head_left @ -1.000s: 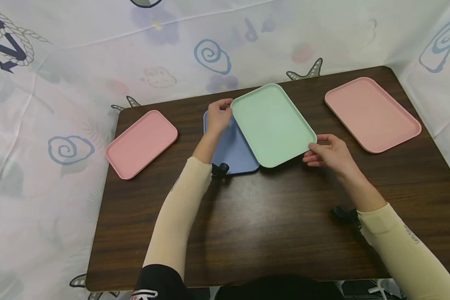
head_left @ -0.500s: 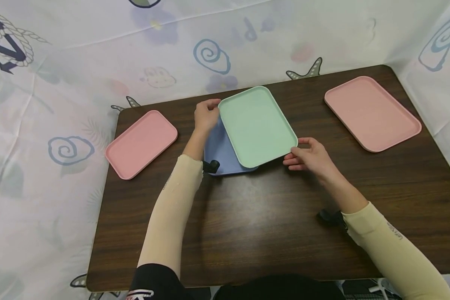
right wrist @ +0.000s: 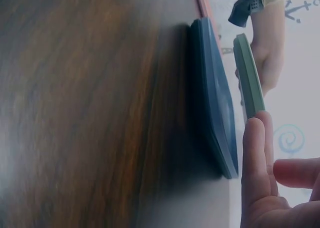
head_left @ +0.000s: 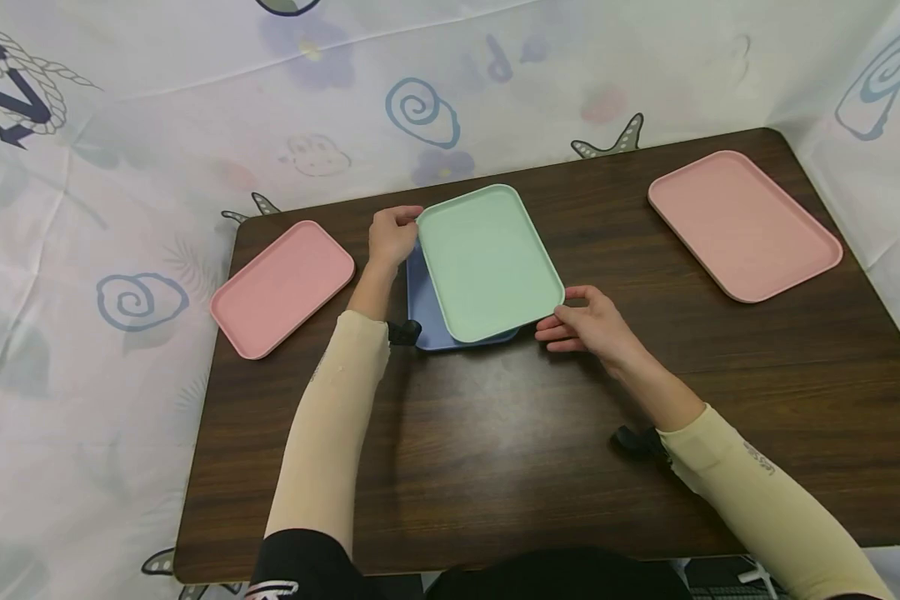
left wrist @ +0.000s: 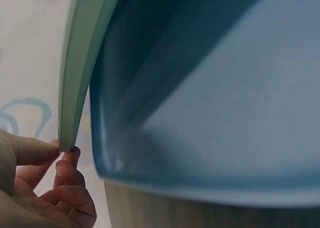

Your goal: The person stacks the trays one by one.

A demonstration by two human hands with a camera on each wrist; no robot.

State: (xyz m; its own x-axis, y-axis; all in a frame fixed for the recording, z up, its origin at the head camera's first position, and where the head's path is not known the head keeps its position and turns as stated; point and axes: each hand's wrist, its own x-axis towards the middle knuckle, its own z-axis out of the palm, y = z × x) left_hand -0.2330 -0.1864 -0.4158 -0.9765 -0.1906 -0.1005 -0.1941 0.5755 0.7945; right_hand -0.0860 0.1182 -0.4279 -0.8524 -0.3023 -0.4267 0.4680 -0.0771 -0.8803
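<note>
A light green tray [head_left: 491, 262] is held above a blue tray [head_left: 426, 304], tilted over it and covering most of it in the head view. My left hand [head_left: 392, 239] pinches the green tray's far left corner between thumb and fingers. At its near right corner, my right hand [head_left: 594, 327] holds the rim, fingers underneath and thumb at the edge. The right wrist view shows a gap between the green tray [right wrist: 248, 75] and the blue tray [right wrist: 212, 97], which lies on the table. Seen from the left wrist, the blue tray's inner surface [left wrist: 235, 118] carries the green tray's shadow.
A small pink tray [head_left: 282, 289] lies on the left of the dark wooden table [head_left: 487, 467]. Toward the back right sits a larger pink tray [head_left: 746, 225]. Patterned cloth [head_left: 195, 108] hangs behind the table's far edge.
Both hands have carried the green tray to the left, so it now overlaps more of the blue tray. The blue tray and both pink trays have stayed where they were.
</note>
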